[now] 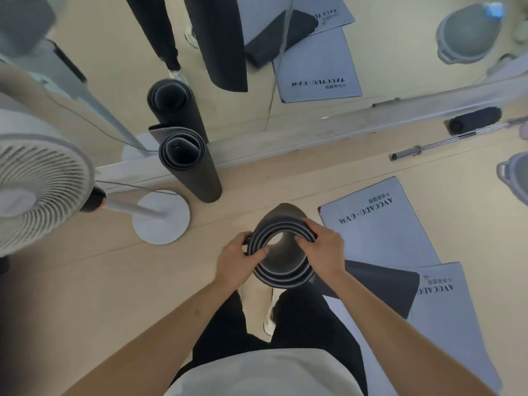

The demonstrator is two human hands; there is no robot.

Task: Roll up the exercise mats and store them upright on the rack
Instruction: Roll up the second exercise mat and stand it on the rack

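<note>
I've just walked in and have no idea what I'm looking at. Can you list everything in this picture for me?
held rolled mat: one, dark grey, on end in front of the person
standing rolled mat: one, dark grey, upright on the floor against the mirror
flat mats: two, grey-blue with lettering, on the floor at right; the nearer one has a dark corner folded over
fan: one, white, on a stand at left
mirror: one, along the wall, reflecting the mats
metal bar: one, silver, on the floor by the mirror's base
tub: one, grey, right edge, cut off
left hand: grips the held mat's rim
right hand: grips the rim opposite
</note>
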